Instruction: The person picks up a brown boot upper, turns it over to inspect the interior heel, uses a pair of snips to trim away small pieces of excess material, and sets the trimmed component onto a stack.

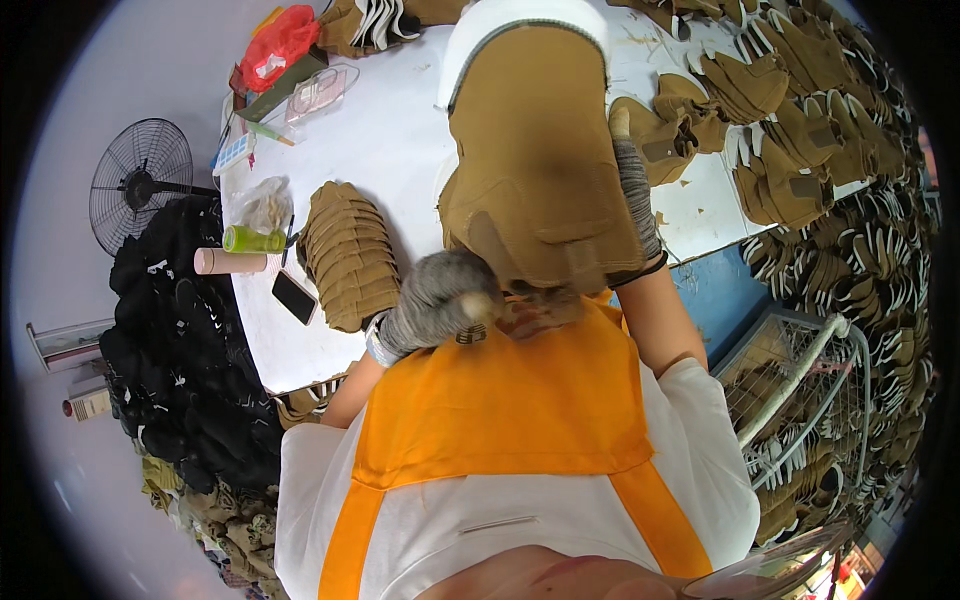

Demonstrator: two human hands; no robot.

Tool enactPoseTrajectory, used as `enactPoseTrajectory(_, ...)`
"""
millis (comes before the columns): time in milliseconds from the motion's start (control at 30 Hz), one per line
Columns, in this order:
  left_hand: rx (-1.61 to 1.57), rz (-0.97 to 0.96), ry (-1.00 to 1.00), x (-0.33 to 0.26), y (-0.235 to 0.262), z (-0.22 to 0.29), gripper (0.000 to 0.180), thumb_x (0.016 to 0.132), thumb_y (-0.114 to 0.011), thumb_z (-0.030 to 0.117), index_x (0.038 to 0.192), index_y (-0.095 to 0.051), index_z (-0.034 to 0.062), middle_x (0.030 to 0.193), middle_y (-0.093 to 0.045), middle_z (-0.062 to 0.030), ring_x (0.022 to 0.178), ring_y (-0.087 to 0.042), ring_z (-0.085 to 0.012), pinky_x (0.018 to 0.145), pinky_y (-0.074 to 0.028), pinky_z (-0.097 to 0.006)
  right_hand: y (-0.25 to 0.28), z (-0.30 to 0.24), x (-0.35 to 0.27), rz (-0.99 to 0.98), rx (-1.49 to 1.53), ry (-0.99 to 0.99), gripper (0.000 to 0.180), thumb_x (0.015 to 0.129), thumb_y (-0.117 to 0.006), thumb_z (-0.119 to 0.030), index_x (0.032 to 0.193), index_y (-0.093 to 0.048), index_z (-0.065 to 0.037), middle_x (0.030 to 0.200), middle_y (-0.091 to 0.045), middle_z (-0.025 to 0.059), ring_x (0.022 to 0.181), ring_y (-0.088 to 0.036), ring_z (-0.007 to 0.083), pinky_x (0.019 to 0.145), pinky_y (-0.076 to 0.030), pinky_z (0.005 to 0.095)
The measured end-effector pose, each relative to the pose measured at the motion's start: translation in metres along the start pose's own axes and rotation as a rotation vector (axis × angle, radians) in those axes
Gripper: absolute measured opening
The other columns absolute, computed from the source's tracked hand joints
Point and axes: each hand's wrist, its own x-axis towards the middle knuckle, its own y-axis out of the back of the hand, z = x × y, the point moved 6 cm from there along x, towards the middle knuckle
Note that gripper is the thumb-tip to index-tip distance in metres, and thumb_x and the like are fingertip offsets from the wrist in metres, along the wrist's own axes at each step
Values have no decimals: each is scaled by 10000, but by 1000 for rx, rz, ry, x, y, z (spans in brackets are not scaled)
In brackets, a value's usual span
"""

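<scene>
A large brown shoe upper [540,140] with a white lining edge at its far end is held up in front of my chest. My right hand [636,190], in a grey knit glove, grips its right side, thumb stretched along the edge and fingers hidden behind. My left hand [445,300], also gloved in grey, is curled closed at the upper's lower left edge, bare fingertips showing; what lies in it cannot be made out. Left of it, a stack of nested brown shoe pieces [350,255] lies on the white table [400,120].
Many brown shoe uppers [790,180] crowd the right side. A phone [294,297], pink bottle [230,261], green container [252,239] and box with a red bag [280,50] line the table's left. Beyond stand a fan [140,185] and black pile [190,350]; a wire rack [810,390] is right.
</scene>
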Motion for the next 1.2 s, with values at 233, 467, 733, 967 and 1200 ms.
enactPoseTrajectory(233,-150,429,245,-25,32,-49,593,925,-524,504,1214,-538,-13,1141,-583,-110,1045,-548,-190,944,-417,-326,4,6,4,-100,121,-82,682,955,-355,-581,1429,-328,-92,1415,-403,152,1261,-455,303,1028,-427,424)
enactPoseTrajectory(467,-506,254,345,-21,7,-43,834,835,-674,457,1432,-308,4,1405,-431,-115,1289,-408,-220,1078,-320,-361,20,28,14,76,-69,-161,583,1006,-333,-463,1422,-331,-55,1401,-429,139,1260,-459,273,1043,-415,404)
enactPoseTrajectory(733,-919,474,304,-11,19,-47,735,852,-674,369,1406,-339,20,1374,-453,-127,1274,-436,-259,1084,-349,-404,74,46,17,-180,-759,87,509,1014,-376,-364,1405,-349,-40,1376,-468,106,1230,-482,231,1062,-391,346)
enactPoseTrajectory(967,-1358,626,306,-21,28,-71,516,965,-519,317,1358,-402,5,1339,-492,-148,1254,-457,-280,1091,-353,-413,58,38,26,-84,-1919,47,477,940,-507,-304,1359,-428,-92,1315,-516,120,1168,-512,266,1056,-381,358)
enactPoseTrajectory(1200,-1051,922,493,-44,52,-133,327,988,-475,225,1269,-515,63,1216,-586,-122,1099,-572,-259,922,-503,-389,121,35,60,449,-839,-213,477,903,-581,-431,1144,-565,-20,849,-608,129,761,-611,211,637,-535,361)
